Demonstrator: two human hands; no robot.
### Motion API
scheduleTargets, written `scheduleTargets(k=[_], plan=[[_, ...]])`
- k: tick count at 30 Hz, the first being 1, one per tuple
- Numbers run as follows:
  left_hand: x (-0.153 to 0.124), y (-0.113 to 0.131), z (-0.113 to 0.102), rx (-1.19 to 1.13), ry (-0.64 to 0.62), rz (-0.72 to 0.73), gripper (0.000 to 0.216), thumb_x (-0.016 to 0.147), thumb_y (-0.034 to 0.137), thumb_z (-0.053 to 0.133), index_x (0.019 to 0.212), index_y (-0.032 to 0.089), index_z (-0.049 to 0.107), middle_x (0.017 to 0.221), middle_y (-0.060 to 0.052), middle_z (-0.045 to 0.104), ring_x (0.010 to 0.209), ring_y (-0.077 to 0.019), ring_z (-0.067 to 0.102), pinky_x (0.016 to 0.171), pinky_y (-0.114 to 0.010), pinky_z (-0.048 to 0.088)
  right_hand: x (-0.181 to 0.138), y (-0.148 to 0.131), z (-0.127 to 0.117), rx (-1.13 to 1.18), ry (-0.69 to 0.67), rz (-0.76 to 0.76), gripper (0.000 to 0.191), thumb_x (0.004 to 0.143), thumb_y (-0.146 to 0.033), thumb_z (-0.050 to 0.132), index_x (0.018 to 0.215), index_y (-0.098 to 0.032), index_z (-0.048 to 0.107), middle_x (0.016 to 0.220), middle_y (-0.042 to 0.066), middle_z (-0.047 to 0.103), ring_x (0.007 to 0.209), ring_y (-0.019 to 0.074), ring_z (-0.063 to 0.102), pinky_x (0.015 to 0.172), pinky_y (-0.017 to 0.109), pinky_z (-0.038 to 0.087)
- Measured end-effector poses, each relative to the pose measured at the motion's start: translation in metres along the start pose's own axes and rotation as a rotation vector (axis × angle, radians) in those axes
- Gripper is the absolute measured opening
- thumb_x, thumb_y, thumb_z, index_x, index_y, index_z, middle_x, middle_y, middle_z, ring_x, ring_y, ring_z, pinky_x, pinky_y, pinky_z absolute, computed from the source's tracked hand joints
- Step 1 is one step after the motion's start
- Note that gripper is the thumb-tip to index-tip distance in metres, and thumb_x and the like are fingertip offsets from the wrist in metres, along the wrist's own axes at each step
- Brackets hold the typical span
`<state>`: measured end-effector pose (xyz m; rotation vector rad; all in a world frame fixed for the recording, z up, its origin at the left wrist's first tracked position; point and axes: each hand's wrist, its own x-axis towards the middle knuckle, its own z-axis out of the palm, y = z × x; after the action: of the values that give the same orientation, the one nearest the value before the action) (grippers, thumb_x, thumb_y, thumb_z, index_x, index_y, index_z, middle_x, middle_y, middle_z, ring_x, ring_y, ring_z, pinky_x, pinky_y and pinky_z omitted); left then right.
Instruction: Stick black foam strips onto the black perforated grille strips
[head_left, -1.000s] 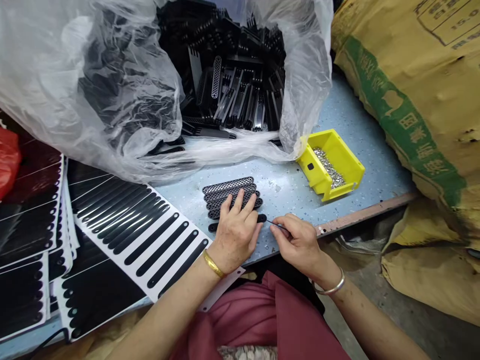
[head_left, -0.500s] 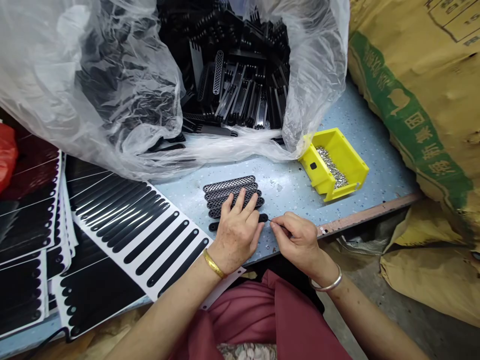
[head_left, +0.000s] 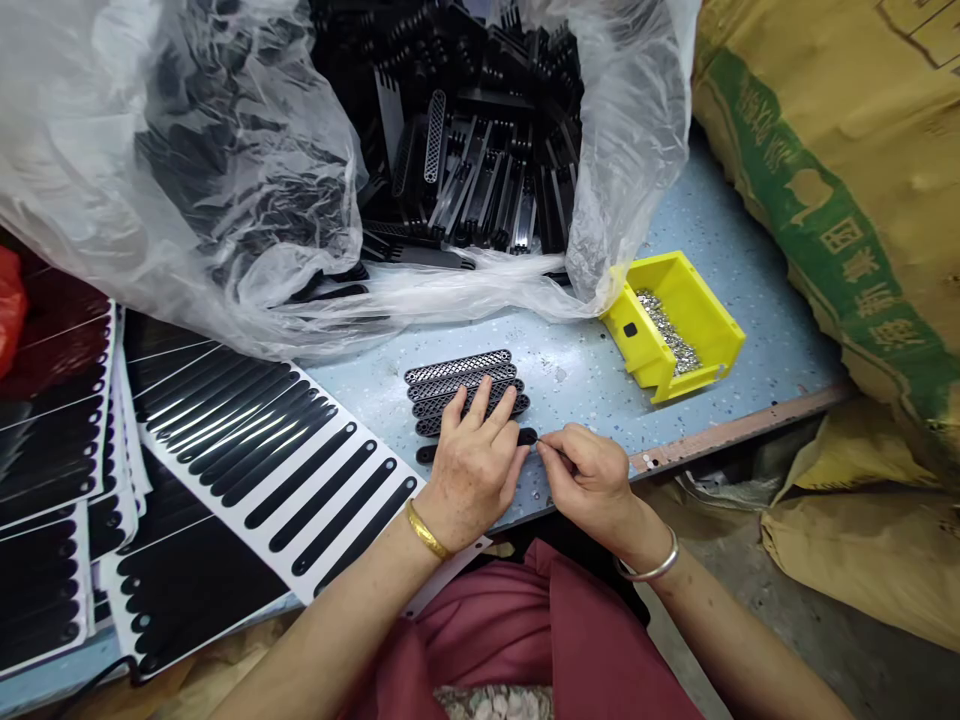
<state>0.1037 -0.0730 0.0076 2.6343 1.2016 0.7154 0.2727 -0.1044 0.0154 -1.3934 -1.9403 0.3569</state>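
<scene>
My left hand [head_left: 480, 450] lies flat with its fingers spread. Its fingertips rest on a row of several black lattice-patterned plastic strips [head_left: 459, 368], while the thumb side presses on a smooth-topped black strip [head_left: 426, 454] nearer to me. That strip's right end sticks out past the hand. Beside that end, my right hand [head_left: 589, 470] is closed in a pinch around a thin dark tool, mostly hidden by the fingers. The tool's tip is at the strip's end; whether it touches cannot be made out.
A yellow bin [head_left: 701, 320] with small shiny metal pieces stands right of the strips. Behind is a clear plastic bag [head_left: 262, 260] full of black plastic parts [head_left: 487, 180]. Sheets of black stickers [head_left: 322, 480] lie at left. A large yellow sack [head_left: 840, 200] flanks the right table edge.
The right hand has shifted very slightly left, closer to the strip's end. The left hand stays in place on the strips.
</scene>
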Motion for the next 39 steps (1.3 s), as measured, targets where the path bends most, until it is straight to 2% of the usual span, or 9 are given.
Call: scheduleTargets(k=[11,16,21,29,35,39], plan=[[0.000,0.000,0.000,-0.026,0.004,0.003,0.016,0.090,0.020,0.053,0.094,0.014,0.067,0.138,-0.013,0.057,0.139,-0.0371,0.038,0.110,-0.058,0.030,-0.003,0.000,0.008,-0.093,0.025,-0.036,0.024,0.089,-0.008,0.048,0.069,-0.020,0.053,0.059,0.001,0.055,0.055,0.0143,0.050,0.055,0.028,0.035],[0.000,0.000,-0.001,-0.039,-0.009,-0.009,0.015,0.089,0.020,0.053,0.093,0.015,0.067,0.138,-0.013,0.057,0.139,-0.0366,0.037,0.111,-0.058,0.030,-0.003,-0.003,0.011,-0.069,0.069,0.011,0.023,0.090,-0.009,0.047,0.070,-0.020,0.053,0.062,0.002,0.057,0.055,0.0143,0.052,0.056,0.027,0.038],[0.000,-0.001,0.000,-0.057,0.004,-0.006,0.016,0.088,0.020,0.054,0.094,0.016,0.068,0.138,-0.014,0.057,0.139,-0.0367,0.037,0.110,-0.060,0.030,-0.004,-0.004,0.011,-0.044,0.058,0.038,0.023,0.090,-0.009,0.046,0.072,-0.020,0.054,0.064,0.002,0.059,0.058,0.0144,0.054,0.058,0.027,0.041],[-0.001,-0.003,0.001,-0.089,0.062,-0.010,0.015,0.088,0.020,0.056,0.096,0.019,0.069,0.132,-0.008,0.063,0.135,-0.0328,0.045,0.111,-0.057,0.033,-0.003,0.000,0.009,0.005,0.057,0.081,0.020,0.088,-0.009,0.050,0.072,-0.019,0.057,0.063,0.002,0.060,0.057,0.0138,0.056,0.057,0.026,0.041],[-0.001,-0.004,0.002,-0.108,0.082,-0.013,0.016,0.087,0.023,0.058,0.097,0.015,0.068,0.136,-0.015,0.059,0.137,-0.0334,0.041,0.111,-0.056,0.035,-0.001,0.000,0.009,0.011,0.061,0.078,0.022,0.088,-0.010,0.049,0.070,-0.020,0.056,0.062,0.001,0.059,0.055,0.0131,0.054,0.055,0.025,0.040],[-0.001,-0.005,0.002,-0.104,0.064,-0.012,0.015,0.088,0.019,0.055,0.094,0.016,0.068,0.136,-0.015,0.059,0.138,-0.0325,0.040,0.110,-0.057,0.035,-0.002,-0.001,0.009,-0.005,0.066,0.084,0.023,0.088,-0.010,0.048,0.069,-0.020,0.056,0.061,0.001,0.059,0.055,0.0133,0.053,0.055,0.026,0.039]])
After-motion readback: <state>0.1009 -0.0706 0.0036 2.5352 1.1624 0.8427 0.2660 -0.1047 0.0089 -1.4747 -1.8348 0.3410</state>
